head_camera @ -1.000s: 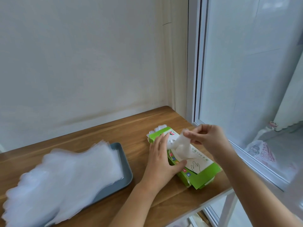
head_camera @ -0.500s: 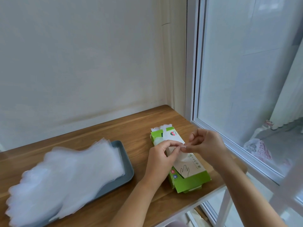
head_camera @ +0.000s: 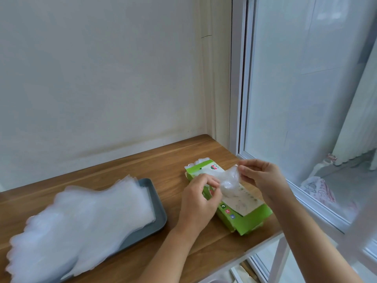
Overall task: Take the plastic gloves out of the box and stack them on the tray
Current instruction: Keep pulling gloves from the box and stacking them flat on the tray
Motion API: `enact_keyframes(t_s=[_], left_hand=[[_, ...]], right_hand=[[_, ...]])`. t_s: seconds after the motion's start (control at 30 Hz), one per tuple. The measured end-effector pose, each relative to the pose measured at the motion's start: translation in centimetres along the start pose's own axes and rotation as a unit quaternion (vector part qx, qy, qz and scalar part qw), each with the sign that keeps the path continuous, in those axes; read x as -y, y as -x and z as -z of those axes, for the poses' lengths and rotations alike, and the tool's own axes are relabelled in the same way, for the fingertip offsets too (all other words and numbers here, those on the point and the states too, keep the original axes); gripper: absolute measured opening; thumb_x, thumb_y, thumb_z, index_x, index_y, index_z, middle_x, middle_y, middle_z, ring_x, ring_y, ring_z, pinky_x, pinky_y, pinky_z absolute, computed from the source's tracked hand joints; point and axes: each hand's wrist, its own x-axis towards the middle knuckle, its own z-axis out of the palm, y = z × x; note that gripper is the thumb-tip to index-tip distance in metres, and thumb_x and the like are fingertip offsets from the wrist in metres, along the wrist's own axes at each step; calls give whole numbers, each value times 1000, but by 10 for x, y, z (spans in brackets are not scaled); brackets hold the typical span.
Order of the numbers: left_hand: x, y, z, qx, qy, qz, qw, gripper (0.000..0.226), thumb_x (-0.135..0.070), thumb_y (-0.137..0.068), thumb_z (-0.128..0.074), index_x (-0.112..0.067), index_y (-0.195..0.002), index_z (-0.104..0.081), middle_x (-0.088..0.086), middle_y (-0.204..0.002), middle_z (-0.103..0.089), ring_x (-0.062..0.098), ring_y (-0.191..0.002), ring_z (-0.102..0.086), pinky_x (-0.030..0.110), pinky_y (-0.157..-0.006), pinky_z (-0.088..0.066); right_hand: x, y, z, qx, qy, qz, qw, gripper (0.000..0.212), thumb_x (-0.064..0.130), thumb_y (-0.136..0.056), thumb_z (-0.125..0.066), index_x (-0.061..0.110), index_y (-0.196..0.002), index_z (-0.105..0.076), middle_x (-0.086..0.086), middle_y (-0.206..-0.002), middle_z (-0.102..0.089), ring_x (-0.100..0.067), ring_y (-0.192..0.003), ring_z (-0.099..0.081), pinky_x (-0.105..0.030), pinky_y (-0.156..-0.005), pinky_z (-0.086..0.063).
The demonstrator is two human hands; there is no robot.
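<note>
Left hand (head_camera: 199, 198): we pinch the clear glove (head_camera: 229, 180) above the green box (head_camera: 244, 219).
Right hand (head_camera: 263, 176): our fingers (head_camera: 242, 169) pinch its other end.
Tray (head_camera: 160, 213): we see the glove stack (head_camera: 91, 211) overhanging it.

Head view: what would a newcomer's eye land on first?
The left hand and right hand, both pinching a crumpled clear glove just above the green box at the right end of the wooden table. Next, the big translucent glove stack at lower left, overhanging the grey tray toward the camera.
</note>
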Motion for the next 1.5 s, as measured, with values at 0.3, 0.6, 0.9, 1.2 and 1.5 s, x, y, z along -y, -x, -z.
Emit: enact_keyframes(t_s=[0.3, 0.6, 0.9, 1.2, 1.5], left_hand=[[2, 4, -5, 159, -38, 29, 986, 16, -16, -85, -61, -28, -85, -51, -11, -96, -63, 2, -93, -58, 15, -80, -45], [0, 5, -6, 170, -92, -55, 980, 50, -31, -88, -60, -40, -135, -45, -11, -112, -55, -7, -106, -43, 11, -100, -30], [9, 6, -13, 136, -102, -57, 984, 29, -40, -82, -66, -16, -97, -74, -13, -89, -58, 5, -89, -53, 20, -86, -42], [8, 6, -12, 138, -107, -27, 984, 34, -50, -83, -58, -19, -86, -72, -8, -88, -64, 5, -89, -50, 22, -95, -34], [-9, 4, 7, 85, 75, 112, 987, 27, -35, -79, -44, -26, -102, -55, -10, -108, -57, -2, -102, -49, 13, -86, -36]], right_hand=[[-9, 16, 4, -49, 215, 61, 973, 23, 24, -86, -68, 31, -64, -70, -2, -65, -70, -22, -70, -68, -37, -73, -58], [-20, 23, 2, -41, 169, 32, 984, 13, 19, -85, -70, 16, -73, -75, -3, -75, -72, -19, -73, -68, -35, -70, -58], [-11, 1, -11, -117, 167, 61, 977, 15, 20, -100, -46, 6, -94, -51, -7, -69, -67, -19, -61, -63, -38, -58, -55], [13, 13, -12, -103, 243, 206, 942, 21, 13, -84, -70, 4, -68, -61, -8, -62, -59, -9, -53, -46, -19, -52, -37], [125, 48, -18, 178, 191, 245, 934, 9, 1, -76, -58, 10, -75, -62, -10, -70, -66, -20, -69, -58, -36, -74, -45]])
